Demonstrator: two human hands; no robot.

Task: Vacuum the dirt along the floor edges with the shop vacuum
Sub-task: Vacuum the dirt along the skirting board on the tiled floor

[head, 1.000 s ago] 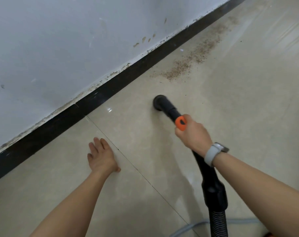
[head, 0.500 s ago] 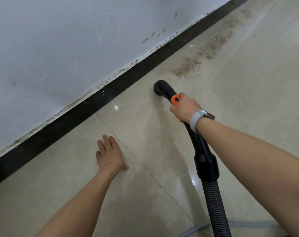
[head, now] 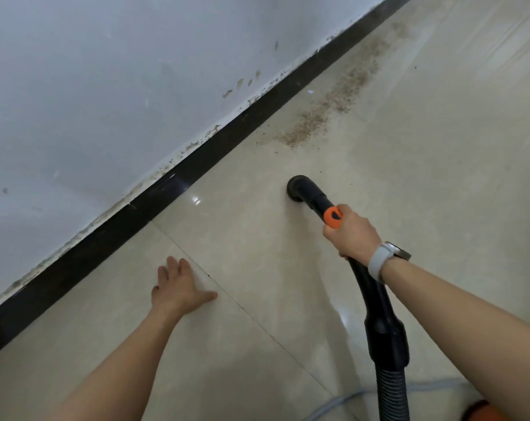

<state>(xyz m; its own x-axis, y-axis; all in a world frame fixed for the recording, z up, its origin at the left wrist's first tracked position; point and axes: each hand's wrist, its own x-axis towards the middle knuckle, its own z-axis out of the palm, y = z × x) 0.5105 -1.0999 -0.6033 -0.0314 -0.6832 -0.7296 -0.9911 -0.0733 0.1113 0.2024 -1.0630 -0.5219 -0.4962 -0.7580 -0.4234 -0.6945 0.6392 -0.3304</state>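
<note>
My right hand [head: 350, 235] grips the black vacuum wand just behind its orange slider [head: 333, 217]. The round nozzle [head: 298, 189] sits on the beige tile floor, short of the brown dirt strip [head: 327, 110] that runs along the black baseboard [head: 197, 165]. From the wand's black cuff a ribbed hose [head: 391, 396] leads down out of the frame. My left hand [head: 175, 287] lies flat on the floor with fingers spread, left of the nozzle, beside a tile joint.
A stained white wall [head: 106, 86] rises above the baseboard. A grey cable [head: 342, 405] trails over the floor at the bottom edge. An orange object [head: 482, 413] peeks in at the bottom right corner.
The nozzle pushed forward toward the dirt half a second ago, then drew back a little. My left hand stayed flat on the tile.
</note>
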